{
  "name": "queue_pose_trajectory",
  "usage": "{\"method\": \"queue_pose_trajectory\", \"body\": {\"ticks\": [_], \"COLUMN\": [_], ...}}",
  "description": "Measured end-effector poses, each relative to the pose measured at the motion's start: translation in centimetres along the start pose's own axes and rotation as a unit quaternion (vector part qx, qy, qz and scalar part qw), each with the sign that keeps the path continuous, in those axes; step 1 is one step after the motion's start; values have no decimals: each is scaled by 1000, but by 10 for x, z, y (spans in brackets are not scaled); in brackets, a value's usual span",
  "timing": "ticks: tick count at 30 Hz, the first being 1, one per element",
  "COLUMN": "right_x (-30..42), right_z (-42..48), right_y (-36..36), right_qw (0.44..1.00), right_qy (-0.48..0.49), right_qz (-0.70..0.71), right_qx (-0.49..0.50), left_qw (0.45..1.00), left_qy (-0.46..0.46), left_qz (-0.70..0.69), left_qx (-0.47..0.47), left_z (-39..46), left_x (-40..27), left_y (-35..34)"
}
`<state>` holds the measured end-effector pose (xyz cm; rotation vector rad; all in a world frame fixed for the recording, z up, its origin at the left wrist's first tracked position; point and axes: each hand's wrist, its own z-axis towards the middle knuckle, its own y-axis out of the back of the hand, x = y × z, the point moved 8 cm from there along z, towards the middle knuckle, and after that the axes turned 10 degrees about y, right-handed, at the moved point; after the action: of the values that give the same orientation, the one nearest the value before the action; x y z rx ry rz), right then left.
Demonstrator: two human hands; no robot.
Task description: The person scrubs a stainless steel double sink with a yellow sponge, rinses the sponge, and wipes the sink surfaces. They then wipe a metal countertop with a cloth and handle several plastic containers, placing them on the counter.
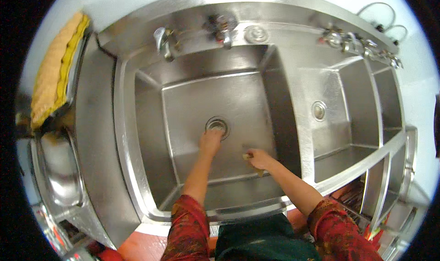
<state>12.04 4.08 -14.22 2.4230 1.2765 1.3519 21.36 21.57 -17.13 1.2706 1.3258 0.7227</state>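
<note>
My left hand (pixel 211 143) reaches down to the round drain (pixel 224 133) in the floor of a large stainless steel sink basin (pixel 192 99). Its fingertips are over or inside the drain opening, so whether they grip anything is hidden. To the right and nearer to me, my right hand (pixel 262 160) is closed around a small pale yellow-tan item (pixel 246 156), perhaps a cloth or sponge. Bits of it stick out on both sides of the fist, just above the basin floor.
Two faucets (pixel 166 46) (pixel 225 34) rise behind the basin, beside a round metal strainer (pixel 256 34). More sink compartments (pixel 330 123) with a drain (pixel 319 111) and several taps (pixel 354 44) lie right. Left are a steel counter (pixel 96 130), a yellow-edged tan pad (pixel 56 68) and a small steel basin (pixel 62 168).
</note>
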Motion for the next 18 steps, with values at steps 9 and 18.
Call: {"method": "queue_pose_trajectory", "body": {"ticks": [9,18], "right_x": [29,-139], "right_z": [-137,-132], "right_y": [189,385], "right_qw": [760,685], "right_qy": [120,165], "right_qz": [624,638], "right_qx": [-137,-310], "left_qw": [955,899], "left_qy": [-177,-221], "left_qz": [-179,-377], "left_qx": [-160,16], "left_z": [5,131], "left_x": [-158,-451], "left_y": [228,143]}}
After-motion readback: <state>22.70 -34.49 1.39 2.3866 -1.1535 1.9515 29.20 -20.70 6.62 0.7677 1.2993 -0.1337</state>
